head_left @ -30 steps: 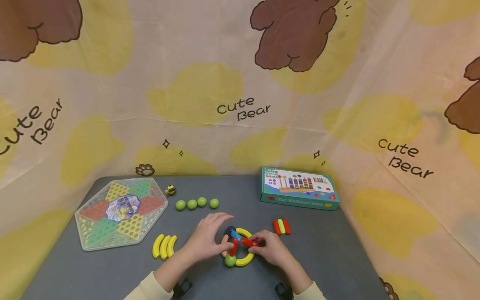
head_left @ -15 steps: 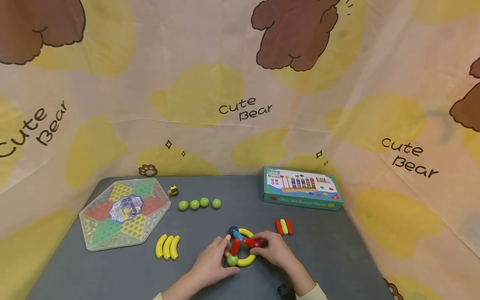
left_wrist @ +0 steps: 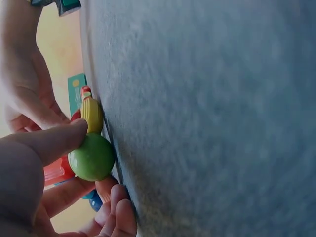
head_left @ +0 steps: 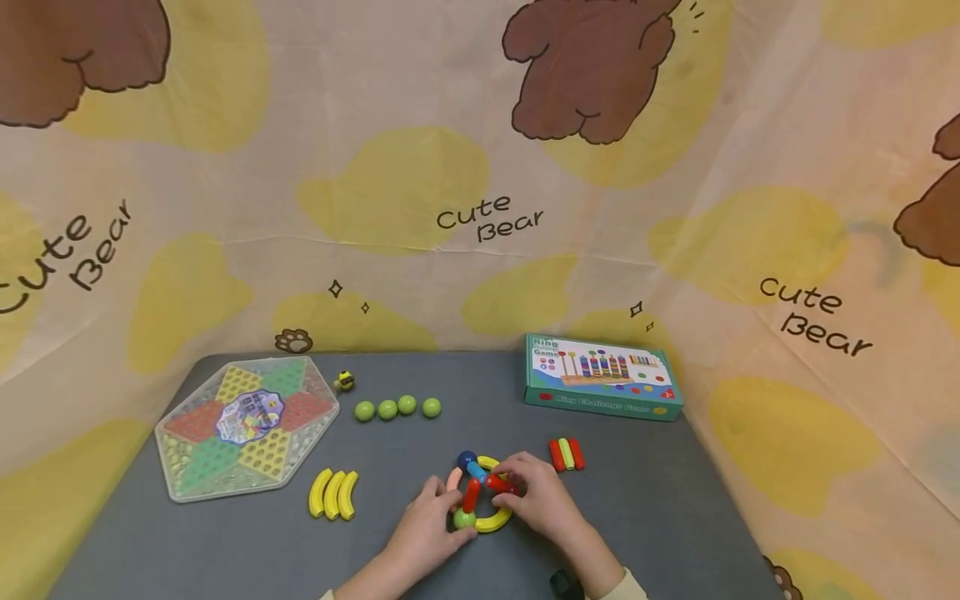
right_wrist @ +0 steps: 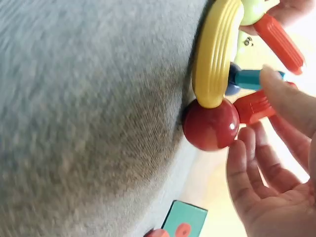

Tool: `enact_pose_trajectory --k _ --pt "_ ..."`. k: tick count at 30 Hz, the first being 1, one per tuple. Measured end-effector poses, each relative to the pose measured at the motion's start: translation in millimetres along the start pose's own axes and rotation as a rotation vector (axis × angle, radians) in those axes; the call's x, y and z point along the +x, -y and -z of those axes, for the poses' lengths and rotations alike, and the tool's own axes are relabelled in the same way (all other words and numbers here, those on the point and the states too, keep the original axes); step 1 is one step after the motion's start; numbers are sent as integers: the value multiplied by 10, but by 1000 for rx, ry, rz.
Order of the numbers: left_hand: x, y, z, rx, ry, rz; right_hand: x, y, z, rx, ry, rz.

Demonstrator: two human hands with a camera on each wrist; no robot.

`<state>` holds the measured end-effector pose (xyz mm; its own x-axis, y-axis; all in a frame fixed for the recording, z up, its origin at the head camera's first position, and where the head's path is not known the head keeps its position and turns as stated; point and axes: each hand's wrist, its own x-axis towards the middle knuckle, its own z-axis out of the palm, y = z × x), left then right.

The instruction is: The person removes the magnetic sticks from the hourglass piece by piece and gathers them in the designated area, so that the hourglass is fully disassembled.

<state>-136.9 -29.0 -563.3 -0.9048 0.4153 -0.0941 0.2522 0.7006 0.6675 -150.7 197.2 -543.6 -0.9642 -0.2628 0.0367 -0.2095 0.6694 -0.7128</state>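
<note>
Basically, the left hand (head_left: 427, 523) pinches the green ball (left_wrist: 93, 157) and the right hand (head_left: 546, 502) seems to pinch its nearest red stick (right_wrist: 253, 106) — probably bracing the ring-shaped build (head_left: 492, 523) between them from both sides.

Curved bars (head_left: 492, 523) yellow, one salmon bar (head_left: 453, 478); green ball (left_wrist: 92, 157), navy ball (head_left: 467, 460), dark red ball (right_wrist: 211, 125); red rods (head_left: 471, 495), blue rod (head_left: 476, 472). Loose curved pieces (head_left: 332, 495) yellow, loose balls (head_left: 387, 409) green. Short sticks (head_left: 566, 454): red, yellow-green, red. Bee (head_left: 345, 380): yellow/black. Board (head_left: 210, 467): red/green/yellow star. Box (head_left: 600, 404): green sides. Table (head_left: 247, 550) gray. Backdrop (head_left: 600, 217): beige, yellow blobs (head_left: 397, 187), brown bears (head_left: 592, 75), black lettering (head_left: 491, 218).
</note>
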Motion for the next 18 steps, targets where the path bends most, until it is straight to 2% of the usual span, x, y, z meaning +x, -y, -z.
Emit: enact_pose_trajectory --k 5,8,12,18 --pt "-16 -11 -8 4 -14 -15 14 36 -30 -77 -11 26" --pt "-18 -17 -13 4 -19 -10 17 50 -45 -87 13 12" --pt "-13 -21 -8 5 -6 4 9 58 -76 -49 20 -12" --pt "14 17 38 -6 37 4 -26 53 -43 61 -94 -27"
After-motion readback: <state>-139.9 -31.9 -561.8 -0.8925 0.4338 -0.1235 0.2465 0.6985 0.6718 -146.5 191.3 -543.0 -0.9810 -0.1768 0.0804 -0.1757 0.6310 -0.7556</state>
